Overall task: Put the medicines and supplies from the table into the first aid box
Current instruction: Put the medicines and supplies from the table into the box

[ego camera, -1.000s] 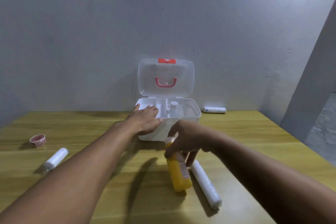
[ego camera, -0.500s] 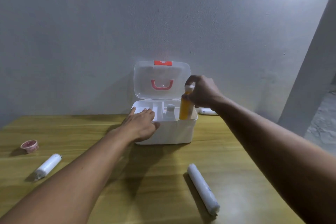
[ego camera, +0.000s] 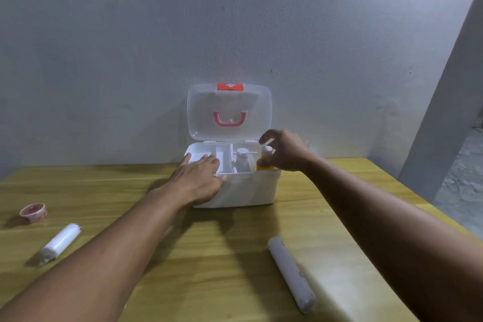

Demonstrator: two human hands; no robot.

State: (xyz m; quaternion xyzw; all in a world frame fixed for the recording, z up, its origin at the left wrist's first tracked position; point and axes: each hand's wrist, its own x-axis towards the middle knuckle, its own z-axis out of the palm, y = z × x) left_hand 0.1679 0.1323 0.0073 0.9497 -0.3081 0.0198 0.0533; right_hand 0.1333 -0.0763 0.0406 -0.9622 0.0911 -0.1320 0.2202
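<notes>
The white first aid box [ego camera: 251, 191] stands open at the table's back, its clear lid [ego camera: 229, 102] upright. My left hand [ego camera: 198, 180] lies over the box's front left rim, fingers on the inner tray and thumb on the front wall. An orange bottle [ego camera: 264, 165] with a white cap stands low in the box's right compartment. My right hand [ego camera: 285, 151] is around it, thumb on its orange body and index finger lifted above the cap. A white bottle [ego camera: 241, 158] stands in the middle compartment.
On the wooden table [ego camera: 209, 256] lie a long white roll [ego camera: 290, 272] at front right, a shorter white roll [ego camera: 61, 242] at left and a pink tape roll [ego camera: 33, 212] at far left. A grey wall stands right behind the box.
My right hand lifted the orange bottle from the table, carried it over the box and lowered it into the right compartment. My left hand stayed on the box rim.
</notes>
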